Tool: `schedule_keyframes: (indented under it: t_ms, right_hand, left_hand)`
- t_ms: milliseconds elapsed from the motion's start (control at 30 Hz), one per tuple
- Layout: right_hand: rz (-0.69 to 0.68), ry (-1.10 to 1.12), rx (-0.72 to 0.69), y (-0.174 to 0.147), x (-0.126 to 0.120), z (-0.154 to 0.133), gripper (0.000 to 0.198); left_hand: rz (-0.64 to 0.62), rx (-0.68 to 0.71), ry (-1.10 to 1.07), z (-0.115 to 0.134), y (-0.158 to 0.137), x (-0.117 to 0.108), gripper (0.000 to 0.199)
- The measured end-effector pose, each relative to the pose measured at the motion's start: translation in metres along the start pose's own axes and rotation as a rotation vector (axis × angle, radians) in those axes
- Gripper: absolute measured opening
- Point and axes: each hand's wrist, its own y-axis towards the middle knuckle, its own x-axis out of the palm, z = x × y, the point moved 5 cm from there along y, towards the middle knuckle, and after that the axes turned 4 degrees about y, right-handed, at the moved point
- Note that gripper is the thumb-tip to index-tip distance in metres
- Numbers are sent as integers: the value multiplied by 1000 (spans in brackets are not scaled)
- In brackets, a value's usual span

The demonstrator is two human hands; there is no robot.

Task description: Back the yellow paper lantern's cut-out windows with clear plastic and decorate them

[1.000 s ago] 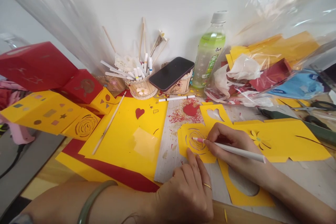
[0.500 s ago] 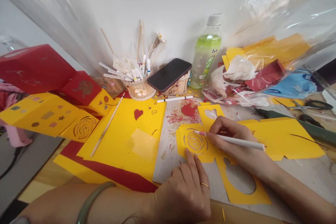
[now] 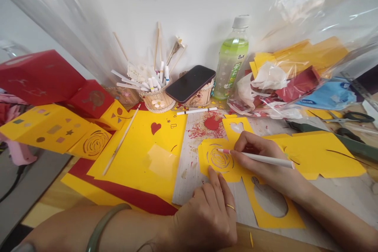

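My right hand (image 3: 260, 161) is closed around a slim white felt-tip pen (image 3: 268, 159) with a pink section near its point. The pen's tip rests at the upper left of a ring-shaped rose pattern of curved slits in a yellow paper cutout (image 3: 205, 165). My left hand (image 3: 209, 208) lies palm down with its fingers stretched out, fingertips touching the cutout's lower edge just below the pattern. A heart-shaped hole shows in the upper panel of the cutout, and a large oval hole in its lower panel. Part of the cutout is hidden under my right hand.
A grey board (image 3: 189, 157) lies beneath the cutout. Yellow sheets (image 3: 132, 153) with a red paper heart (image 3: 156, 128) lie left. Behind stand a pen cup (image 3: 156, 100), a phone (image 3: 191, 82) and a green drink bottle (image 3: 233, 59). Scissors (image 3: 351, 118) are right; folded paper boxes (image 3: 44, 126) far left.
The pen's tip has shifted slightly left and down over the rose pattern, with its rear end swinging a little left. My left hand stays in place.
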Motion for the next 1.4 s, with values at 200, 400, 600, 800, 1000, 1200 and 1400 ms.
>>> schedule_keyframes:
  t_ms: [200,400,600,800,1000,1200,1400]
  right_hand:
    - [-2,-59,26,-3,-3,0,24]
    - [13,-61,53,-6,-5,0,27]
    - [21,-119,46,-6,-6,-2,28]
    - [5,-132,36,-9,-7,-4,27]
    - [53,-57,47,-10,-7,-4,27]
    - [15,-82,48,-10,-6,-4,26]
    - [31,-56,70,-10,-7,-3,28]
  left_hand:
    - [0,7,-8,0,0,0,25]
    - [9,1,-4,0,1,-1,24]
    - [17,-10,-24,1,0,0,25]
    - [16,-19,-49,1,-1,0,25]
    - [21,-21,-52,1,0,-1,25]
    - [6,-6,-55,2,0,2,26]
    - [16,-14,-41,1,0,1,26]
